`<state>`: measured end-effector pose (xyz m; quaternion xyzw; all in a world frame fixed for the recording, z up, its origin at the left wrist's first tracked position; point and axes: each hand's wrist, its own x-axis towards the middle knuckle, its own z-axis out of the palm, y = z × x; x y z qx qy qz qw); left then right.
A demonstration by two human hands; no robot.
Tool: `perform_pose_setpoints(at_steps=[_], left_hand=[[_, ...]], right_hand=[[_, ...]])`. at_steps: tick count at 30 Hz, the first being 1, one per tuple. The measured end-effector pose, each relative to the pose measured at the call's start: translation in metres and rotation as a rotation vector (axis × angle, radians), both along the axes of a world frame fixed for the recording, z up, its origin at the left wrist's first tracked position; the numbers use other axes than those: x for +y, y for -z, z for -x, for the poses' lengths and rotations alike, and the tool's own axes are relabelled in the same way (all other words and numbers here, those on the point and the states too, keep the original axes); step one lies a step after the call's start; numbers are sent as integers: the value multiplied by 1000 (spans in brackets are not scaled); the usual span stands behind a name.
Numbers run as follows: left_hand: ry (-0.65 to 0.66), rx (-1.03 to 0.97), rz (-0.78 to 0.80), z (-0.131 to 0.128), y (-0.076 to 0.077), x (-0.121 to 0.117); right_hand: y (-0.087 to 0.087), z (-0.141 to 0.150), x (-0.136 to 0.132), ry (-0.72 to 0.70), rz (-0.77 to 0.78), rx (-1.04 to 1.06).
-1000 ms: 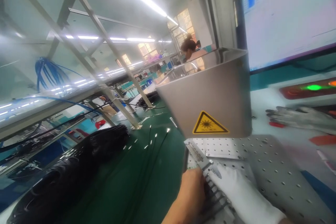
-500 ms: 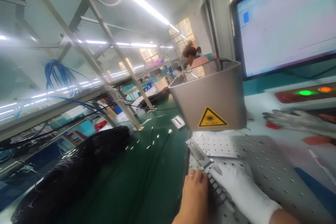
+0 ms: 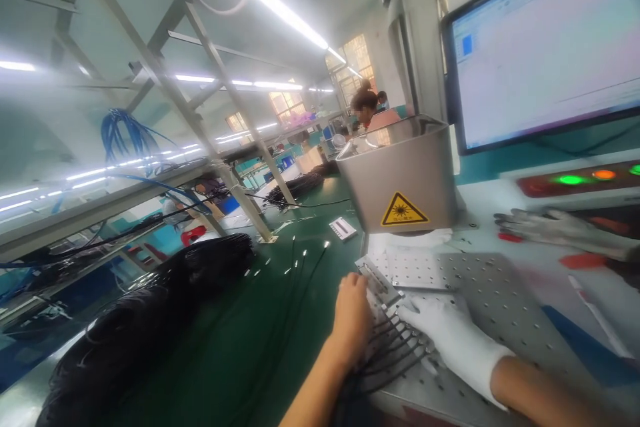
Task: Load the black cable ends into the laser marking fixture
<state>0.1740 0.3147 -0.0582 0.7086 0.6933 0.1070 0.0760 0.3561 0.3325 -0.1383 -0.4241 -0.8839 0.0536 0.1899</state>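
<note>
Bare perforated plate point(image 3: 500, 300) lies open to the right of the gloved right hand point(image 3: 445, 333). The laser housing point(image 3: 400, 177) overhangs the fixture just behind both hands. Left of the left hand point(image 3: 353, 320), thin black cables point(image 3: 295, 280) and a heaped cable bundle point(image 3: 150, 320) crowd the green tabletop point(image 3: 320, 220).

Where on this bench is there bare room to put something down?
Bare green mat lies between the black cable bundle and the small white part. The perforated plate is bare right of the gloved right hand. It is crowded where the left hand and the right hand press the thin cables.
</note>
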Motion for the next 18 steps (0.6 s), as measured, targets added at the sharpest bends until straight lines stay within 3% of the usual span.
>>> perform_pose_setpoints(at_steps=[5, 8, 14, 18], left_hand=[[-38, -25, -31, 12, -3, 46], [-22, -38, 20, 12, 0, 62], [-8, -65, 62, 4, -1, 74], [-63, -99, 33, -6, -14, 70]], right_hand=[[-6, -21, 1, -75, 212, 251], [-3, -29, 4, -54, 238, 279], [16, -26, 4, -25, 149, 290], [18, -26, 1, 79, 188, 359]])
